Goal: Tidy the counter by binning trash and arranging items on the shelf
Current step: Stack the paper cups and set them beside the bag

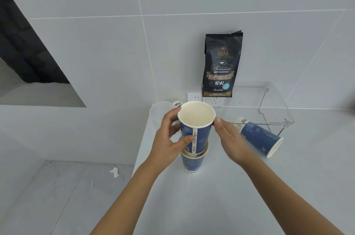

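Observation:
A blue paper cup with a white inside is held upright over a second blue cup that stands on the white counter; its base sits partly inside the lower one. My left hand grips the upper cup's side. My right hand touches its rim from the right with fingers stretched out. A third blue cup lies on its side to the right. A black coffee bag stands on a clear acrylic shelf against the wall.
A clear plastic cup and another cup's end lie behind my left hand near the counter's left edge. Wall sockets sit below the bag. A scrap of white paper lies on the floor at the left.

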